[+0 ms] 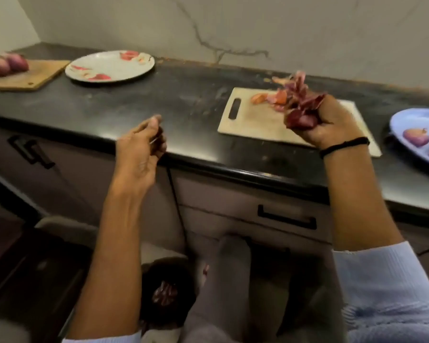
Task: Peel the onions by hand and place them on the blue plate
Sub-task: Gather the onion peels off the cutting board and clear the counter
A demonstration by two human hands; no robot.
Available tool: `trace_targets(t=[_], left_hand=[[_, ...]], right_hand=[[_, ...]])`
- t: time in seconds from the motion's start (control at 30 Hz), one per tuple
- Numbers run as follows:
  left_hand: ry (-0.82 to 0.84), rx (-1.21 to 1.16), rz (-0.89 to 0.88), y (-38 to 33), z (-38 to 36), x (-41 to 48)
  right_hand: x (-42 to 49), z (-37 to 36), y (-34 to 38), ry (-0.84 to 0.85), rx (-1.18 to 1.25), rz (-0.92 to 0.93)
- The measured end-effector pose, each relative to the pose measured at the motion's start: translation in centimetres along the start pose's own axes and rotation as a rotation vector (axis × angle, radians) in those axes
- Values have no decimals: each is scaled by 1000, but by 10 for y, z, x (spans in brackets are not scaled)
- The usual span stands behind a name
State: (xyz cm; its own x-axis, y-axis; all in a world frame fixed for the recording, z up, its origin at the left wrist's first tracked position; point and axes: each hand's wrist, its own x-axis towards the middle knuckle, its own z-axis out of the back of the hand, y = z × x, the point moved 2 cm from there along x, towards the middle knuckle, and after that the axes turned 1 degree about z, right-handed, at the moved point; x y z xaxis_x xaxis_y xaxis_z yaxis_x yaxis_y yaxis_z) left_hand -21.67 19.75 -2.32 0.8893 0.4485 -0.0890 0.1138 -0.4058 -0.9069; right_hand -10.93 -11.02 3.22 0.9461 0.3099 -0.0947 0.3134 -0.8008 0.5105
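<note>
My right hand (332,122) grips a bunch of purple onion skins (300,97) just above the pale cutting board (255,122). More loose skins (265,98) lie on the far part of that board. The blue plate (406,120) sits at the right edge with two peeled onions (415,137) on it. Unpeeled onions (6,65) rest on a wooden board (35,75) at the far left. My left hand (140,149) hovers at the counter's front edge, fingers loosely curled, holding nothing I can see.
A white plate (112,68) with a red pattern sits between the two boards on the dark counter (159,100). Below, a dark bin (166,290) on the floor holds onion skins. Drawer handles (286,217) face me under the counter.
</note>
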Motion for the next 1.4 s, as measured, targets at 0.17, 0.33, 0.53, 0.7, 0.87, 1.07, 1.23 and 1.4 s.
trace_targets(t=[0.17, 0.33, 0.53, 0.7, 0.87, 1.07, 1.23, 1.4], left_hand=[[-273, 97, 60, 25, 112, -32], [-570, 149, 251, 86, 216, -73], [-742, 81, 509, 159, 285, -119], [-785, 36, 741, 227, 327, -125], [-787, -19, 936, 273, 346, -123], [-821, -150, 977, 296, 343, -120], [-813, -178, 997, 303, 333, -115], [-769, -171, 988, 304, 323, -111]], right_hand=[[-31, -12, -117, 223, -69, -279], [-65, -2, -232, 147, -156, -432], [-73, 71, -381, -174, -106, -751], [-69, 154, -465, -487, -363, -880], [-72, 203, -512, -613, -429, -993], [-78, 245, -541, -754, -405, -1009], [-74, 242, -538, -845, -390, -942], [-67, 246, -541, -779, -471, -909]])
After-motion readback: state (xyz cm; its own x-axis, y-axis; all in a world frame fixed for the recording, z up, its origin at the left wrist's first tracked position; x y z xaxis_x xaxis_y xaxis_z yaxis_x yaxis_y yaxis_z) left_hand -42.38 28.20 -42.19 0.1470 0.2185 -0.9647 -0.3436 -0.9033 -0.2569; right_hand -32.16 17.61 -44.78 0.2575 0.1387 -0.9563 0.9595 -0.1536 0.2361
